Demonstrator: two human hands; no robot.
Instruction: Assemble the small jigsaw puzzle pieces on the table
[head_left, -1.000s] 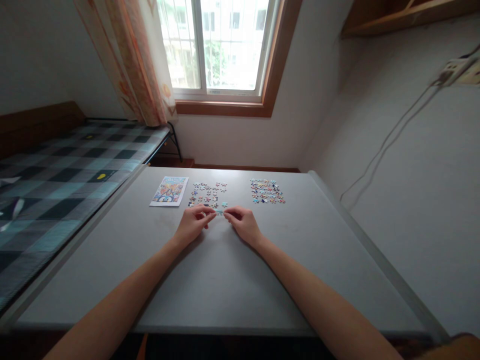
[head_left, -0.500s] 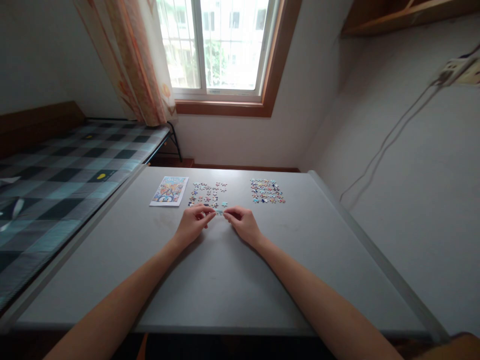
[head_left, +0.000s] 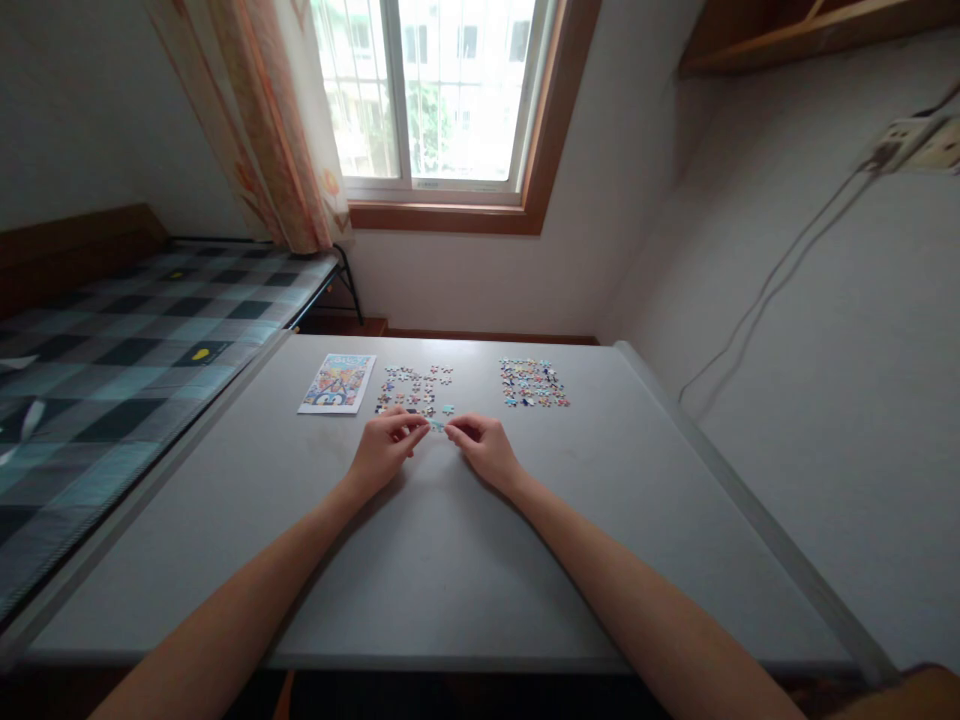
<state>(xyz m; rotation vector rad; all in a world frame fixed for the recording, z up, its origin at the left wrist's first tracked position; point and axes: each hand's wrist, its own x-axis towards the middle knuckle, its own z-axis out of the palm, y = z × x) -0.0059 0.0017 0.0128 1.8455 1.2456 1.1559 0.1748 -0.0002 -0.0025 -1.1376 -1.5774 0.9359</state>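
Observation:
My left hand (head_left: 388, 440) and my right hand (head_left: 484, 440) face each other over the middle of the table. Between their pinched fingertips are small light-blue jigsaw puzzle pieces (head_left: 436, 427), one side gripped by each hand. Whether the pieces are interlocked is too small to tell. Just beyond the fingers lies a loose teal puzzle piece (head_left: 448, 409). Several more puzzle pieces (head_left: 406, 397) lie in a loose group behind my left hand, which hides its near edge. A denser block of puzzle pieces (head_left: 534, 383) sits farther right.
A colourful picture sheet (head_left: 337, 384) lies on the grey table (head_left: 450, 560), left of the pieces. A bed with a checked cover (head_left: 150, 340) adjoins the table's left side. The wall with a cable (head_left: 765, 290) runs along the right, and a window (head_left: 457, 100) is ahead.
Both hands stay almost in place, still pinching the puzzle pieces. The whole view has shifted very slightly; the pieces on the table look unmoved.

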